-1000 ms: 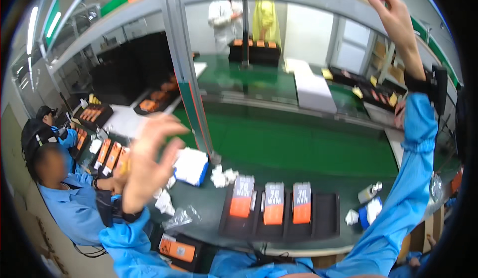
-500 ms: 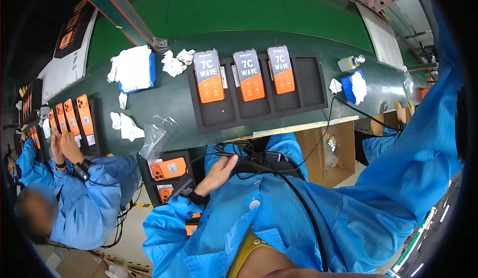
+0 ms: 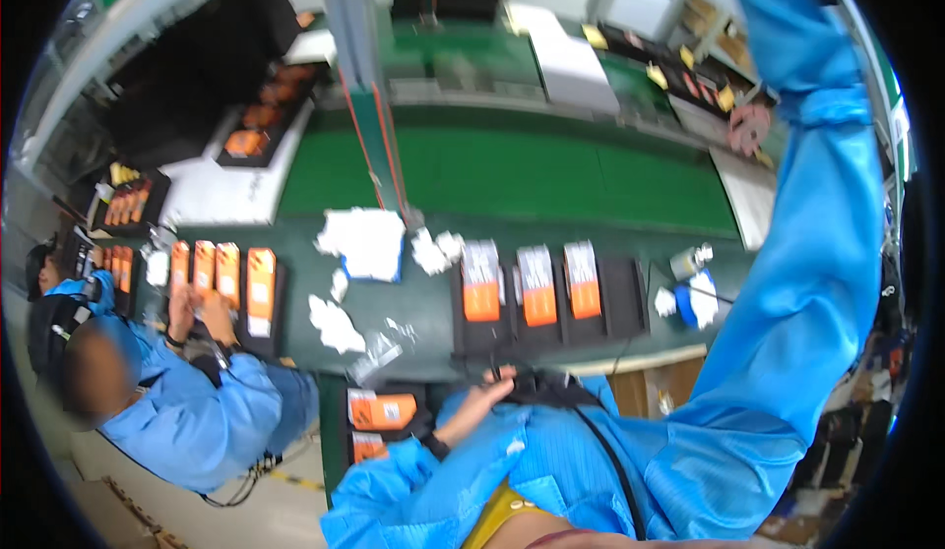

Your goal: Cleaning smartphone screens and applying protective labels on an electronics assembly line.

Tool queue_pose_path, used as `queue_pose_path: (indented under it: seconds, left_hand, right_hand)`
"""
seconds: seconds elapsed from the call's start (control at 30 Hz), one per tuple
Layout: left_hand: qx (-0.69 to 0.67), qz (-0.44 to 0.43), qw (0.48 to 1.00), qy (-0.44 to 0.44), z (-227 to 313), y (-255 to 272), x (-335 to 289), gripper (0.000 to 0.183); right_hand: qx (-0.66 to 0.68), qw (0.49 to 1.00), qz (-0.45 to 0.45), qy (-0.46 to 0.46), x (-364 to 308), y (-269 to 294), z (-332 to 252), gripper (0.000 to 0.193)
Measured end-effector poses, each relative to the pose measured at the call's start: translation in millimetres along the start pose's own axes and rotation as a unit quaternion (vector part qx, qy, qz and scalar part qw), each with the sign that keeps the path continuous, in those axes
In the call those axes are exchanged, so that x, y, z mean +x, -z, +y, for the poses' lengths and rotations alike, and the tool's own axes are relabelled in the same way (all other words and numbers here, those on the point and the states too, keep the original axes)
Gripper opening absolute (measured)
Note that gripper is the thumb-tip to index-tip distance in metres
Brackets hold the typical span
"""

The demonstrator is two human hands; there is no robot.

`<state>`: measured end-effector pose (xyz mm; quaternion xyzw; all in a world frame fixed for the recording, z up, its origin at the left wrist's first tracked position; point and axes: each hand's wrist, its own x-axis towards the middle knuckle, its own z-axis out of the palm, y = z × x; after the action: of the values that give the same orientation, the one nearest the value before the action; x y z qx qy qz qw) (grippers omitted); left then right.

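Observation:
My left hand point(image 3: 479, 406) rests at my waist beside a black pouch with dark cables point(image 3: 551, 389). Its fingers look stretched out, slightly blurred, with nothing seen in them. My right arm, in a blue sleeve point(image 3: 822, 205), reaches up past the top right; its hand lies outside the picture. On the bench in front of me is a black compartment tray point(image 3: 620, 298). Three phones stand in it side by side, a left one point(image 3: 481, 283), a middle one point(image 3: 537, 288) and a right one point(image 3: 582, 280), each with a grey and orange front.
White wipes on a blue pack point(image 3: 362, 244), crumpled wipes point(image 3: 337, 325) and clear plastic bags point(image 3: 379, 352) lie left. A bottle point(image 3: 689, 262) and blue pack point(image 3: 701, 298) stand right. Orange phones point(image 3: 382, 411) sit low left. A co-worker point(image 3: 217, 411) handles phones.
The view has tilted up, so the bench sits lower and more of the far shelves shows. My right arm is raised higher. My left hand stays at my waist.

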<state>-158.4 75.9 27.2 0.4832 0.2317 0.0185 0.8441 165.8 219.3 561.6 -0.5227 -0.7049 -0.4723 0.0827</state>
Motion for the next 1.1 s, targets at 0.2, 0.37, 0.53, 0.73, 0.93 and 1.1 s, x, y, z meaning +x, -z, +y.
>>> queue_pose_path:
  seconds: [0.2,0.37,0.53,0.73,0.93,1.1]
  left_hand:
    - [0.049,-0.036,0.987,-0.147,-10.1,32.3,19.6,0.035]
    - [0.145,-0.095,0.947,-0.271,-48.7,72.9,44.1,0.040]
    - [-0.056,0.010,0.992,-0.110,-0.3,55.1,24.2,0.027]
    - [-0.166,0.015,0.986,-0.011,24.7,50.9,38.4,0.029]
    - [-0.152,0.018,0.988,-0.006,28.6,47.8,41.5,0.036]
    - [-0.162,0.013,0.987,-0.012,11.5,54.2,51.2,0.029]
  right_hand:
    - [0.116,0.988,0.047,-0.089,47.8,-55.1,8.7,0.023]
    - [0.170,0.960,0.091,-0.202,102.8,-71.5,13.3,0.026]
    - [0.284,0.938,-0.143,-0.141,130.9,-89.1,38.4,0.034]
    - [0.259,0.927,-0.233,-0.140,115.9,-75.3,97.0,0.035]
    - [0.256,0.914,-0.271,-0.159,118.3,-91.2,116.7,0.035]
    - [0.238,0.925,-0.264,-0.132,126.5,-90.3,97.4,0.036]
